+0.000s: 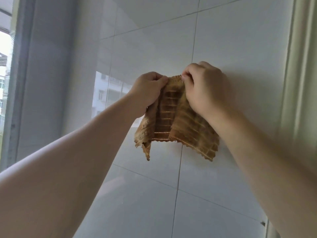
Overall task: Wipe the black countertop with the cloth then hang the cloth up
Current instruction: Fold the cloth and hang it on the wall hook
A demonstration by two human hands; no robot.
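Note:
A brown ribbed cloth (173, 121) with pale stripes hangs down against a white tiled wall (154, 48), held up at its top edge. My left hand (147, 90) pinches the cloth's upper left corner. My right hand (204, 90) grips its upper right part, fingers curled over the top edge. Whatever the cloth hangs from is hidden behind my hands. The black countertop is out of view.
A window with a grey frame (18, 83) stands at the left, with buildings outside. A pale green frame or curtain edge (298, 83) runs down the right side. A small dark mark (263, 224) sits on the wall at the lower right.

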